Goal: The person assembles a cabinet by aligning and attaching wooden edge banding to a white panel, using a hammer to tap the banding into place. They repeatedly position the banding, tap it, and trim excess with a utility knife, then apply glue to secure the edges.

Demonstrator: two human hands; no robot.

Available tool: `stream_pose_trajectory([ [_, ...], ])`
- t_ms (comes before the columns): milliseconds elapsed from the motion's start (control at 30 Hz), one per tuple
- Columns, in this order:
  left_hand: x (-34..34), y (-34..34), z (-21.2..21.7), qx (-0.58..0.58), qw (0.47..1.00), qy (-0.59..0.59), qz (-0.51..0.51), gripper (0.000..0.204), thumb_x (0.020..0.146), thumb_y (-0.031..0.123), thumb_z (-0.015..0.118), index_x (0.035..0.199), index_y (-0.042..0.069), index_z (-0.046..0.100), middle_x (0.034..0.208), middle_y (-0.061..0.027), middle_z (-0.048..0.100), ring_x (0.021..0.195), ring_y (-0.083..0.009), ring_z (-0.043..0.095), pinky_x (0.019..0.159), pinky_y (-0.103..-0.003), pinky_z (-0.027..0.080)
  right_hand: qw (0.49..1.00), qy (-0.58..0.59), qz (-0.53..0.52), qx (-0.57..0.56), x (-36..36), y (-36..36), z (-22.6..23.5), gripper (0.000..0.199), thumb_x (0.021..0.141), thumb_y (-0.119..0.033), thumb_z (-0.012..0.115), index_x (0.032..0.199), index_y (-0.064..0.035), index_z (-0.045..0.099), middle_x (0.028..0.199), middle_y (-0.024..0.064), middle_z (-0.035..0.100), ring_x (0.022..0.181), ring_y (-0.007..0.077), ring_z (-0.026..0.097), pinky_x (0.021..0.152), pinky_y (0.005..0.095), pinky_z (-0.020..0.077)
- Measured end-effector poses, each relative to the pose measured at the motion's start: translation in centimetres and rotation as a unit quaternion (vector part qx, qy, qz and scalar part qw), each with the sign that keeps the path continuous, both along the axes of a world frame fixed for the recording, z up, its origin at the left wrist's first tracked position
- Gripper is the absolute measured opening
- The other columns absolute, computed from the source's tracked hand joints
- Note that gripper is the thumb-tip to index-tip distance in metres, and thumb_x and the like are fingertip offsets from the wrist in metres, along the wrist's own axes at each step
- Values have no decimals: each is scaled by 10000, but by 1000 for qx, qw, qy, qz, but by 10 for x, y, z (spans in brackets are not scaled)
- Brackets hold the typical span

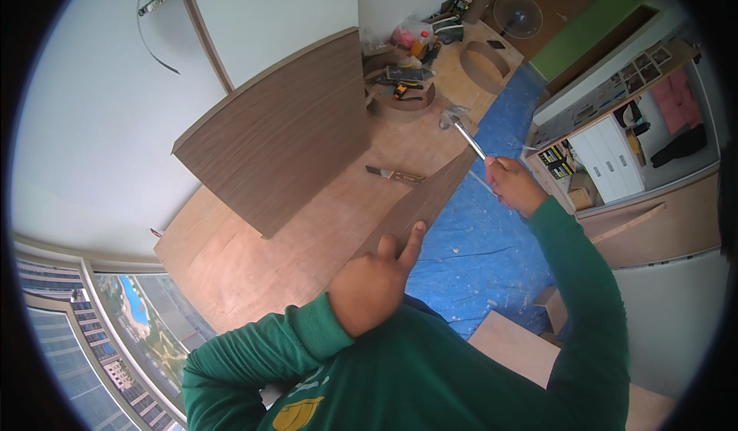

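Note:
My right hand grips the metal handle of a hammer, whose head is raised over the far end of a plywood worktop. My left hand rests on a dark wood-grain edge strip along the worktop's side, index finger stretched out along it. Both arms are in green sleeves. A large dark wood-grain panel stands on the worktop to the left of my hands. A chisel-like hand tool lies flat on the plywood between panel and strip.
Blue plastic sheeting covers the floor on the right. Curved wooden rings with power tools and clutter sit at the worktop's far end, near a standing fan. A white shelf unit is at right, a window at lower left.

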State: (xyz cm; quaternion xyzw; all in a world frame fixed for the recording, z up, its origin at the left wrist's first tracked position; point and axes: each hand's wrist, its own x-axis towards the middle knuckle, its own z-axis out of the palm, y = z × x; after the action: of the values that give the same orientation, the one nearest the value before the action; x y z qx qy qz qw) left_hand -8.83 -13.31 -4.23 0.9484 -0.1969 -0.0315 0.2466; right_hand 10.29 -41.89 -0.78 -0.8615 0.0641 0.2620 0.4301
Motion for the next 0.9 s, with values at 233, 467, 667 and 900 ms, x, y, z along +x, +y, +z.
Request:
stream_pose_trajectory([
  [233, 10, 2, -1, 5, 1000, 13, 3, 842, 839, 57, 645, 1637, 79, 379, 1016, -206, 606, 641, -339, 701, 587, -456, 604, 995, -92, 2, 46, 0, 4, 32, 340, 1106, -382, 528, 951, -87, 595, 653, -20, 453, 497, 94, 476, 435, 280, 379],
  [467, 11, 4, 0, 3, 1000, 6, 5, 829, 840, 52, 638, 1632, 77, 393, 999, -201, 608, 625, -332, 694, 580, -451, 600, 989, -137, 12, -63, -33, -9, 56, 284, 1123, -278, 486, 1014, -59, 629, 699, -10, 507, 520, 90, 485, 457, 273, 388],
  [667, 12, 5, 0, -5, 1000, 7, 7, 822, 841, 49, 631, 1629, 77, 401, 1005, -203, 610, 620, -328, 689, 573, -450, 594, 972, -184, 65, -131, -34, -24, 49, 309, 1130, -264, 479, 976, -45, 634, 715, -2, 503, 592, 96, 453, 530, 289, 388],
  [900, 12, 6, 1, -2, 1000, 3, 6, 827, 836, 35, 622, 1631, 71, 394, 1015, -209, 609, 623, -329, 689, 573, -450, 594, 941, -230, 165, -183, -36, -28, 54, 313, 1135, -259, 471, 967, -50, 633, 688, 5, 482, 612, 107, 454, 577, 312, 404],
])
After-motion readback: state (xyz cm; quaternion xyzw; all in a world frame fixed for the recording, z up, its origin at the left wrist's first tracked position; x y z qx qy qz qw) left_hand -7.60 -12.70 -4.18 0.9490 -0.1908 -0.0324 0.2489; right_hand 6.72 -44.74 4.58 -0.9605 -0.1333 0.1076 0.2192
